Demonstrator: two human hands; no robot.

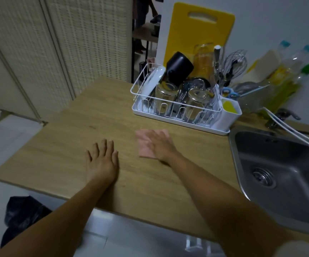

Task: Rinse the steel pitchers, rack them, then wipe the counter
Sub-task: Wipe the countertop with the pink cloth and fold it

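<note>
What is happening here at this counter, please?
A person is wiping the wooden counter. The right hand presses flat on a pink cloth, just in front of the white dish rack. The left hand rests flat on the bare wood beside it. The rack already holds steel pitchers, a plate and cups. The sink on the right looks empty.

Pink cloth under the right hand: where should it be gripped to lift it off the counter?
Pinch the pink cloth at its exposed left edge, coming from above-left. It lies flat on the wooden counter; the right hand covers its right part.
</note>
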